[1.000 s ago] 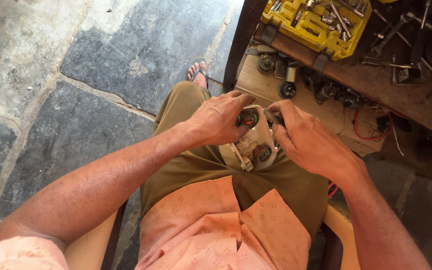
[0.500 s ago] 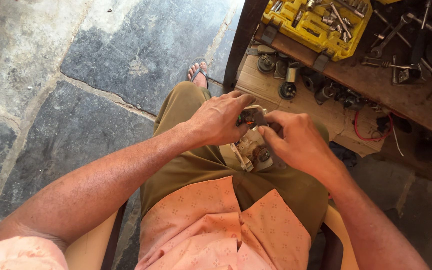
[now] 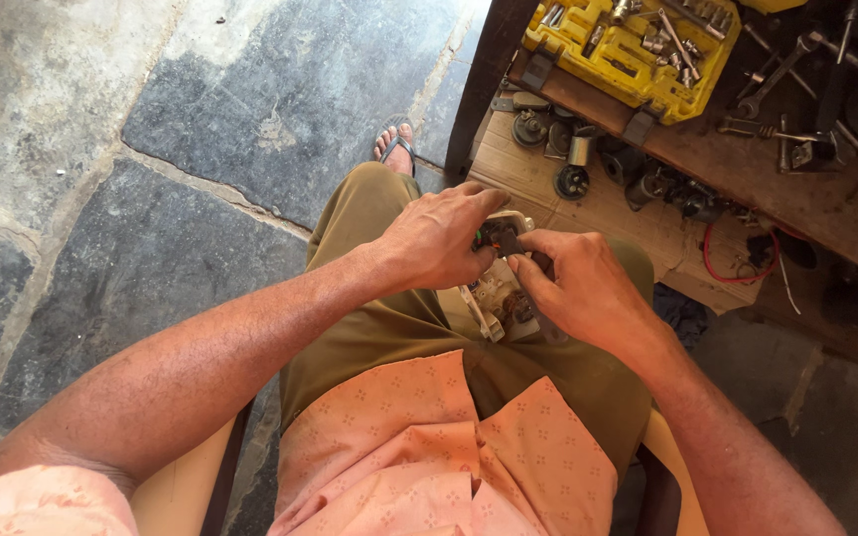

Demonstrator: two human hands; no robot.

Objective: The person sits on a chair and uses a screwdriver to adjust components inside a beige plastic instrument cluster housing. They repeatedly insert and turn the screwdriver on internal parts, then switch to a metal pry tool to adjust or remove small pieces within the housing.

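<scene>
the left hand is curled over the top of a small cream-coloured part that rests on the lap, fingers closed on it to pin it down. at its upper end sits a dark fitting. the right hand pinches that fitting with thumb and fingertips closed. a firm left grip probably helps, so that only the fitting moves. further right, the yellow tool case lies open on the wooden bench.

Yellow toolbox, peach patterned shirt
</scene>
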